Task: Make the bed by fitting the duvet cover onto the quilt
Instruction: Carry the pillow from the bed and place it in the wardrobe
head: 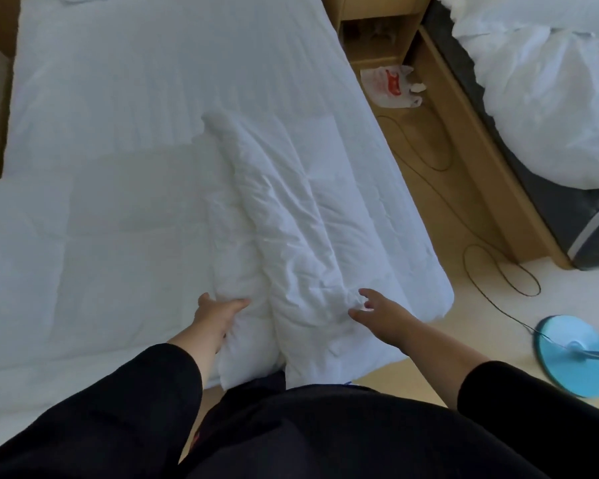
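A white quilt (pixel 125 174) lies spread over the bed, with a raised fold (pixel 256 202) running from the middle toward the foot edge. My left hand (pixel 218 311) grips the near end of that fold, thumb on top and fingers tucked under the fabric. My right hand (pixel 374 311) hovers just right of the fold at the quilt's foot edge, fingers spread and relaxed, fingertips touching or almost touching the cloth. I cannot tell the duvet cover apart from the quilt.
A second bed (pixel 550 98) with rumpled white bedding stands at the right. Between the beds lie a plastic bag (pixel 389 86) and a thin black cable (pixel 498 267) on the floor. A blue fan base (pixel 571 354) sits at the right. A wooden nightstand (pixel 377 25) is at the top.
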### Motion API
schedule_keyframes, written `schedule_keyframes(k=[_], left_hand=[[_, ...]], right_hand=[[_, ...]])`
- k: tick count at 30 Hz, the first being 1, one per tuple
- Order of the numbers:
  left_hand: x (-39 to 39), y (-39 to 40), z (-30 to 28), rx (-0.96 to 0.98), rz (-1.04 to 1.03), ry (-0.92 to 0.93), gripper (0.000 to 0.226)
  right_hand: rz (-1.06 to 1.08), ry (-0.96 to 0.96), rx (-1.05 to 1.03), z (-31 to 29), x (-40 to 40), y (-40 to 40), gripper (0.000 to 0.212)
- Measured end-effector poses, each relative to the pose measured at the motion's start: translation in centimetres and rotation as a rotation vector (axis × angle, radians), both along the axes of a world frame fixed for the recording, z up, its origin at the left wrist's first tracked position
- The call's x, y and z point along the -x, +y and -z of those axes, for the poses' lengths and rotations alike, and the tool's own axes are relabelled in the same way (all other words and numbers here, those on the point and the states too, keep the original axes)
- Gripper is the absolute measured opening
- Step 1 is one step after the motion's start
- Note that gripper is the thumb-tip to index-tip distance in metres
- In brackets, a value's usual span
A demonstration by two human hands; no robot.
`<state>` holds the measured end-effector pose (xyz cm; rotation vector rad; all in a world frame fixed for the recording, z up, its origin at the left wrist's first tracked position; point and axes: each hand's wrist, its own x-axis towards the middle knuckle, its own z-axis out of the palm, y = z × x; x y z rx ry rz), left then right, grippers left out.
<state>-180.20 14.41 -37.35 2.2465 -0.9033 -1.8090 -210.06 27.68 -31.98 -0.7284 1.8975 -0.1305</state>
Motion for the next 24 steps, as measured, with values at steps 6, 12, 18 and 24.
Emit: schedule_keyframes(k=[6, 12, 18, 24], left_hand=[[-1.2, -2.3, 1.0, -0.223, -0.048, 0.259, 0.081], [2.1, -1.8, -1.4, -0.095, 0.252, 0.309, 0.054], [12.2, -0.2, -7.5, 0.034, 0.493, 0.518, 0.068], [26.6, 3.9, -12.3, 0.118, 0.758, 0.527, 0.075]], right_hand=[[0.082, -0.032, 0.018, 0.5, -0.6, -1.2, 0.064], [0.075, -0.149, 0.033, 1.3, -0.4, -2.2, 0.068], [0.232, -0.426, 0.073, 0.6, 3.0, -3.4, 0.072], [0.636, -0.549, 0.214, -2.3, 15.2, 1.5, 0.056]])
